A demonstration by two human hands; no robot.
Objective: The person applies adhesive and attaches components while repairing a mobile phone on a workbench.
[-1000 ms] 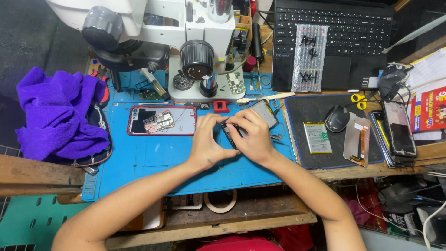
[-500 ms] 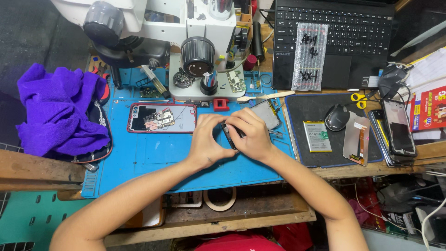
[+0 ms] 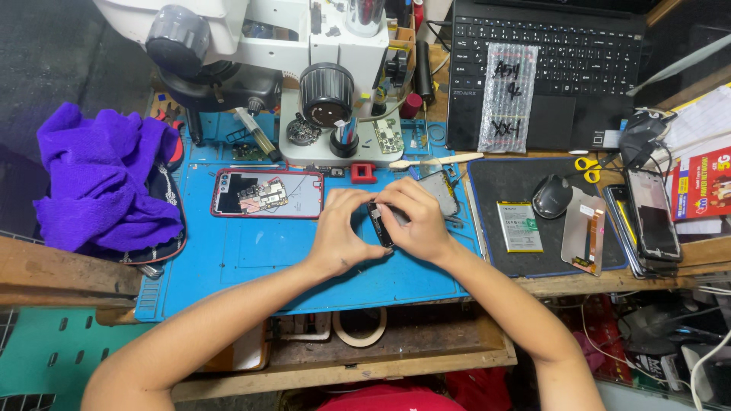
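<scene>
Both hands meet over the blue work mat [image 3: 251,262]; the left hand [image 3: 340,232] and right hand [image 3: 415,222] pinch a small dark phone part [image 3: 380,222] between their fingertips (its exact kind is hard to tell); an opened red-framed phone [image 3: 266,193] lies just left, a microscope [image 3: 327,84] stands behind.

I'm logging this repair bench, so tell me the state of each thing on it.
left hand: gripping small dark part
right hand: gripping same part
red-framed phone: back off, board exposed
laptop: open
battery: loose, lying flat
purple cloth: crumpled
scissors: closed
</scene>
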